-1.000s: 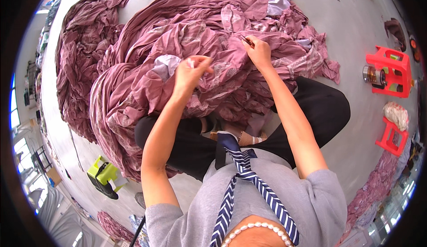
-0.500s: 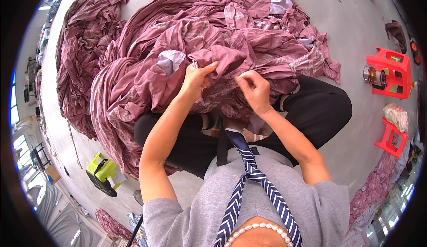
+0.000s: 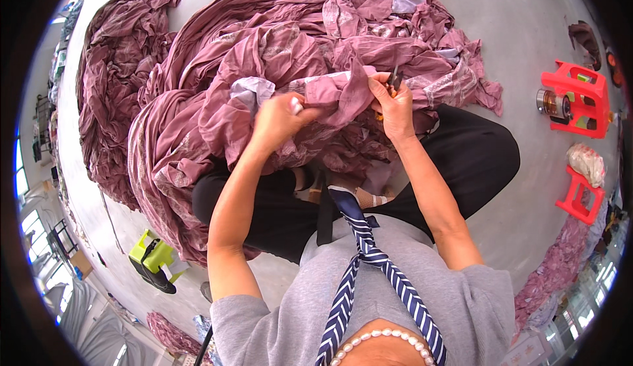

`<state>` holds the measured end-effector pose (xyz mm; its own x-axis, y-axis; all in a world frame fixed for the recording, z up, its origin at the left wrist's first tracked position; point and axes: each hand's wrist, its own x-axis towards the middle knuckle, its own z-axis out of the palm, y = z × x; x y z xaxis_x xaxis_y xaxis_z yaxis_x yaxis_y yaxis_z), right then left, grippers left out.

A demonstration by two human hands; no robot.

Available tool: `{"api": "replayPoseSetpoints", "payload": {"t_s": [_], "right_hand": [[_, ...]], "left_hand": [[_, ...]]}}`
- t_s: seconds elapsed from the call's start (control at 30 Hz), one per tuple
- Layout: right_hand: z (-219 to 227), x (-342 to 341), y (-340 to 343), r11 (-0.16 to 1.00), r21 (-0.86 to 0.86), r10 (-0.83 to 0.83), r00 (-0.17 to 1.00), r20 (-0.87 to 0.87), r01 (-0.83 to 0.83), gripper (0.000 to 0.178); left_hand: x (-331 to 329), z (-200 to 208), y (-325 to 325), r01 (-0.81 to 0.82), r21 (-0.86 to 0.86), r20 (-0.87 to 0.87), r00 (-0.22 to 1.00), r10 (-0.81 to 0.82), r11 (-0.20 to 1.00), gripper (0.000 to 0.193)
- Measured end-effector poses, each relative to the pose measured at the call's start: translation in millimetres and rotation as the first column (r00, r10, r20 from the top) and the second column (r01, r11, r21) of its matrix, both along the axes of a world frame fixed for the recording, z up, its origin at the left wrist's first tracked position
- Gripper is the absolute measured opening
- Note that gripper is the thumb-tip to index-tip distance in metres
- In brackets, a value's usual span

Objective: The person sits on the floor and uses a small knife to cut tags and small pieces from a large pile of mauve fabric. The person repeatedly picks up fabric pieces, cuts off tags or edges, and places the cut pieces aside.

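A large heap of dusky pink cloth [image 3: 277,53] with pale patterned bands lies over and in front of my crossed legs. My left hand [image 3: 280,123] is closed at a raised fold of the cloth, its fingers slightly smeared by motion. A small white spot shows at its fingers, too small to make out. My right hand [image 3: 394,110] is closed round a small pair of scissors [image 3: 395,81] with dark blades and orange handles. Its thumb and fingers also touch the upright edge of the same fold. Pale lining [image 3: 252,90] shows beside my left hand.
On the right stand a red stool [image 3: 580,102] with a glass jar [image 3: 554,105] and another red stool [image 3: 580,196] with a plastic bag [image 3: 586,165]. A lime green stool [image 3: 155,255] is at lower left. More pink cloth [image 3: 554,270] lies at lower right.
My right hand has moved up to the cloth, and scissors now show in it. The fold is stretched sideways between my hands. My left hand has shifted slightly left and down.
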<state>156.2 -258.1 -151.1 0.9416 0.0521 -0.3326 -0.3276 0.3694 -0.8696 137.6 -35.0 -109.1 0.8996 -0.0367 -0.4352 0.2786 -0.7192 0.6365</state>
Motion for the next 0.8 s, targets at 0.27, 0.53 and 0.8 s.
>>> {"api": "replayPoseSetpoints", "payload": {"t_s": [0.27,0.53,0.8], "right_hand": [[21,-4,8,0.988,0.059,0.139,0.988,0.071,-0.144,0.009],[26,-1,7,0.981,0.187,0.028,0.997,0.075,-0.041,0.008],[32,2,10,0.951,0.308,-0.027,0.999,0.042,0.013,0.011]], "left_hand": [[6,41,-22,-0.162,-0.730,-0.022,0.976,0.215,0.664,0.018],[6,8,2,-0.317,-0.502,-0.037,0.938,0.346,0.805,0.025],[-16,-20,-16,-0.324,-0.427,-0.206,0.944,0.258,0.844,0.039]]}}
